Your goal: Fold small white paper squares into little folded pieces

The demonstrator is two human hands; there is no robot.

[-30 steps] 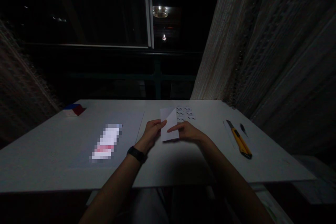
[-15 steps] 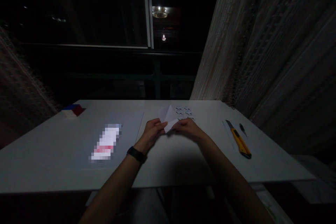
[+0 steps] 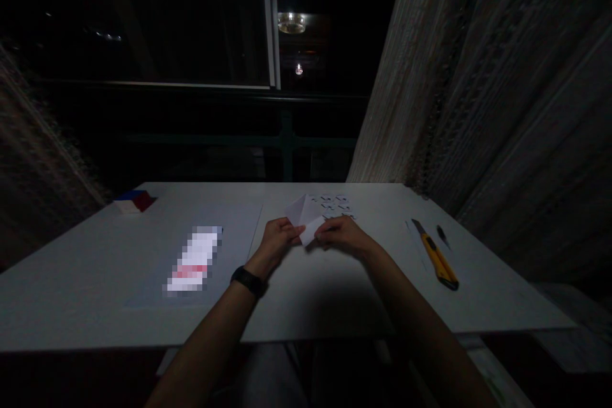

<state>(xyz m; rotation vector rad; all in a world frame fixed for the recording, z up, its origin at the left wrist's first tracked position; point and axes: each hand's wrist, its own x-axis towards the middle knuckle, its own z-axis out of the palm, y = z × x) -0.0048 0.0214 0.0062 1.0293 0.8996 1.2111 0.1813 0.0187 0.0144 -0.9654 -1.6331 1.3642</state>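
Note:
Between my hands is a folded white sheet of paper (image 3: 305,209), its pointed top facing the far edge of the table. My left hand (image 3: 280,236) grips its left side, thumb laid over the fold. On the right, my right hand (image 3: 342,233) pinches the edge of a small turned flap. A dark band circles my left wrist. Just beyond my right hand lie several small printed pieces (image 3: 337,204) on the table, partly covered by the paper.
A yellow box cutter (image 3: 436,258) lies at right with its blade out, beside a small dark pointed tool (image 3: 442,234). A bright, blurred-out phone-like screen (image 3: 194,259) rests on a large pale sheet (image 3: 239,248). A red, blue and white block (image 3: 133,201) stands at the far left of the white table (image 3: 95,287).
The paper has turned slightly, its top point shifting left and uncovering more of the printed pieces. My right fingers have moved a little on the flap. The other things stay put.

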